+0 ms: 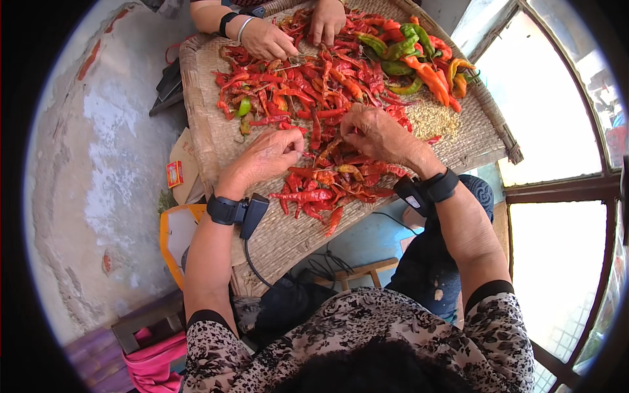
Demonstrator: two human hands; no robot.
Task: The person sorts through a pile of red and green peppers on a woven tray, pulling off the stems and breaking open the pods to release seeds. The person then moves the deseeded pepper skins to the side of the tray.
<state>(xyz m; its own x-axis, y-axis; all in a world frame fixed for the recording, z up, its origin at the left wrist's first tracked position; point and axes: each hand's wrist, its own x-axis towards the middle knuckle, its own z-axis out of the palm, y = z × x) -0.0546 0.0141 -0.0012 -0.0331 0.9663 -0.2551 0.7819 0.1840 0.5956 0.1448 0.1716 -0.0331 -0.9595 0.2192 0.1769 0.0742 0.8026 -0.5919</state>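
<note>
Dried red chili peppers (295, 93) cover much of a woven tray (211, 123) in front of me. My left hand (268, 156) is over the tray's left side, thumb and fingers curled close together beside red peppers. Opposite it, my right hand (385, 135) bends its fingers down at the edge of the main heap, with red showing inside the curl. Whether either hand grips a pepper is hidden by the fingers. Between and below both hands lies a smaller pile of wrinkled red and orange peppers (314, 195), nearer to me.
Another person's hands (269, 40) work at the tray's far side. Fresh green and orange peppers (405, 46) and pale loose seeds (435, 120) lie at the right. A window (545, 98) borders the right, a plaster wall (108, 147) the left. Cables (329, 263) hang below.
</note>
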